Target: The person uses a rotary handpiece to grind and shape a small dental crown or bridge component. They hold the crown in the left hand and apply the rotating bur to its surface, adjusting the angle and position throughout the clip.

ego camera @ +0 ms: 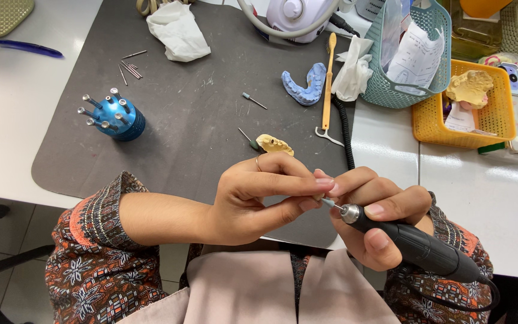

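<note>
From the head camera I see my right hand wrapped around a black rotary handpiece, thumb and fingers closed on its front end just behind the metal collar, the thin bit pointing left. My left hand meets it in front of my chest: thumb and forefinger are pressed together at the bit's tip, pinching something too small for me to make out, or perhaps the bit itself; I cannot tell which.

I judge the handpiece stiff, fairly light and grippy along its ribbed black body, best held near the collar as a pen is held. Its cord trails off to my right and will tug a little. The bit looks thin and easily bent, so I would not lean on it sideways.

On the grey mat lie a yellow tooth cast, a blue tooth cast, a blue stand of bits, loose bits and a crumpled tissue. A yellow basket sits to the right.

Whatever sits between my left fingertips is hidden. The white machine at the top is cut off by the frame, and the handpiece's rear end disappears behind my right sleeve.
</note>
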`<state>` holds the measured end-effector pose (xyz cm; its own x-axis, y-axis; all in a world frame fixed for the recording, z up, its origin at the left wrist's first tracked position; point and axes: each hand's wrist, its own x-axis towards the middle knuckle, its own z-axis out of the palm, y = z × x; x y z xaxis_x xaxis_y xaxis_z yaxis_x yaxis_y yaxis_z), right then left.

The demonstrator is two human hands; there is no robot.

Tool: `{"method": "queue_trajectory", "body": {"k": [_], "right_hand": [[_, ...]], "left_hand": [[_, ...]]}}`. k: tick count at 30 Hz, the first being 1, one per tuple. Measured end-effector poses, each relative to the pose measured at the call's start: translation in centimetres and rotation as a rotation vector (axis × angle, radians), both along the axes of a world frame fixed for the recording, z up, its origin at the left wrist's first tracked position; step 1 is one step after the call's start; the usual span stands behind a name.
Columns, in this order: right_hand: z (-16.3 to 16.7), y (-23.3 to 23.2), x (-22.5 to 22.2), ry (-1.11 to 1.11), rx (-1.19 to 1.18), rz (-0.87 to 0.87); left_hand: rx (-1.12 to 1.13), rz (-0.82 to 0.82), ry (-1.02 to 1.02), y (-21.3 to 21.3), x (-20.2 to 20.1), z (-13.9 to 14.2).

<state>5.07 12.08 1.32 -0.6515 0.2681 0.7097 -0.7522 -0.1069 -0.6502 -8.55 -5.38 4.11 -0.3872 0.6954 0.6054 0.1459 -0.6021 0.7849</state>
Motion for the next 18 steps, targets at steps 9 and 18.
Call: {"method": "queue_trajectory", "body": {"k": [9, 18], "right_hand": [[-0.14, 0.16, -0.21, -0.005, 0.010, -0.007], [0.29, 0.11, -0.24, -0.023, 0.020, -0.005]], "left_hand": [[0.006, -0.001, -0.021, 0.14, 0.14, -0.12], [0.009, 0.005, -0.004, 0.12, 0.01, -0.07]]}}
